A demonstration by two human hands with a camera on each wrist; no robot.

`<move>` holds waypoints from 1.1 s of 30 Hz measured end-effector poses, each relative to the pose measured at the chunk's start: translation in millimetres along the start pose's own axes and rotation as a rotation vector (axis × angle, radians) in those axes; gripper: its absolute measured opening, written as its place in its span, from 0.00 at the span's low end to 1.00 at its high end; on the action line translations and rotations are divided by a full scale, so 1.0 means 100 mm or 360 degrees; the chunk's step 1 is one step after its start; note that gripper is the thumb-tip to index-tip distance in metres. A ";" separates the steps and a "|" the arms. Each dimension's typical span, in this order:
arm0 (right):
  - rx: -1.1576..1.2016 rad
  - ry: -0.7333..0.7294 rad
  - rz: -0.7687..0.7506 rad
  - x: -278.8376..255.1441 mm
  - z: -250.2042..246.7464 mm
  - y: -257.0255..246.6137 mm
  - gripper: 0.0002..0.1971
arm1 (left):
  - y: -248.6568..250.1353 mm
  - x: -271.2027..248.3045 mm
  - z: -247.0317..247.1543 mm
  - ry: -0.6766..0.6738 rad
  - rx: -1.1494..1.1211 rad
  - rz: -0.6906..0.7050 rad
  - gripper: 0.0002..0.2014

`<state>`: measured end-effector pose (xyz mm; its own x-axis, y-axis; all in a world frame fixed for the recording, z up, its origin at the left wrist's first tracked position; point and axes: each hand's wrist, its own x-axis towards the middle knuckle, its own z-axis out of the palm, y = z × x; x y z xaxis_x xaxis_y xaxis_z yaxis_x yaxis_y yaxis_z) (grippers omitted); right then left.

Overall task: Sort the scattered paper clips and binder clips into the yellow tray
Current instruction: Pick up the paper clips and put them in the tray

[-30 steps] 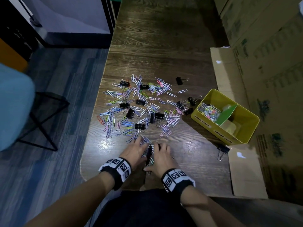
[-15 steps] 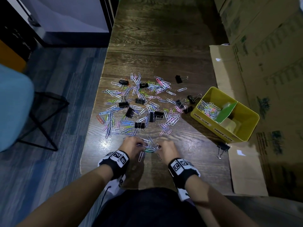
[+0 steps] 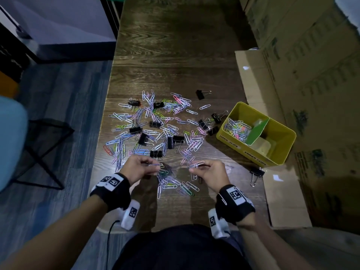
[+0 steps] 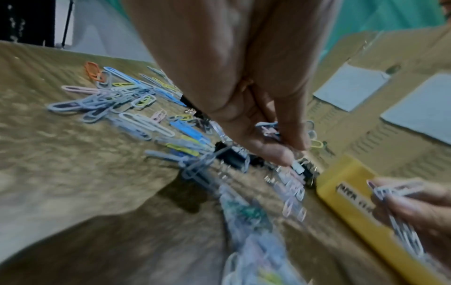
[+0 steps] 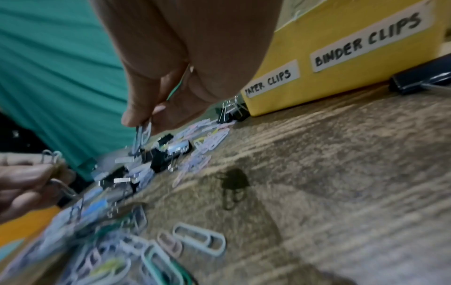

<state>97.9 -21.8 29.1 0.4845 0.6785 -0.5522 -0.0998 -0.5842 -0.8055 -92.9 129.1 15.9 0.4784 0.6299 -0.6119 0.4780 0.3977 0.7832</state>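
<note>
Coloured paper clips and black binder clips lie scattered over the dark wooden table. A small heap of paper clips sits near the front edge, between my hands. My left hand pinches a few paper clips just above the heap. My right hand pinches a bunch of paper clips too, some dangling from its fingers. The yellow tray stands to the right, split by a green divider. Its left compartment holds paper clips. Labels on its wall read PAPER CLIPS and BINDER CLIPS.
One binder clip lies alone in front of the tray, another beyond the pile. Flattened cardboard covers the table's right side, and stacked boxes rise behind it. The table's left edge drops to the floor.
My hands were pressed together on the table, raking clips toward me. They have since lifted and moved apart, each holding clips, and a small heap lies between them.
</note>
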 end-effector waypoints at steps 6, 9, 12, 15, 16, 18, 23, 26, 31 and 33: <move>0.0326 0.0174 -0.0156 -0.08 -0.42 -0.29 0.08 | 0.89 0.01 0.40 -0.0296 -0.0233 0.0056 0.06; 0.0494 0.0310 -0.0306 -0.04 -0.68 -0.48 0.11 | 1.33 0.17 0.80 -0.0439 -0.0335 0.0126 0.05; 0.0574 0.0522 -0.0454 0.04 -0.94 -0.63 0.11 | 1.65 0.35 1.30 -0.0564 -0.0591 0.0135 0.06; 0.0650 0.0726 -0.0563 0.15 -1.24 -0.75 0.11 | 1.79 0.58 1.79 -0.0587 -0.0814 0.0032 0.04; 0.0660 0.0793 -0.0584 0.19 -1.34 -0.77 0.11 | 1.79 0.64 1.92 -0.0571 -0.0847 -0.0012 0.03; 0.0649 0.0884 -0.0594 0.28 -1.50 -0.79 0.13 | 1.73 0.76 2.14 -0.0512 -0.0814 -0.0086 0.02; 0.0329 0.0988 -0.0506 0.54 -1.74 -0.72 0.11 | 1.56 0.97 2.39 -0.0436 -0.0208 -0.0190 0.05; 0.0027 0.0954 -0.0421 0.72 -1.76 -0.68 0.09 | 1.60 1.03 2.34 -0.0505 0.0115 -0.0201 0.14; -0.0586 0.0648 -0.0287 0.94 -1.58 -0.70 0.10 | 1.71 0.92 1.93 -0.0456 0.0183 0.0079 0.06; -0.0823 0.0422 -0.0139 0.99 -1.50 -0.67 0.18 | 1.68 0.80 1.65 -0.0445 0.0314 0.0176 0.07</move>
<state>282.3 17.4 60.6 0.6793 0.6383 -0.3620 0.3550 -0.7176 -0.5992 147.4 136.0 80.6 0.7055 0.4440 -0.5524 0.5318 0.1837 0.8267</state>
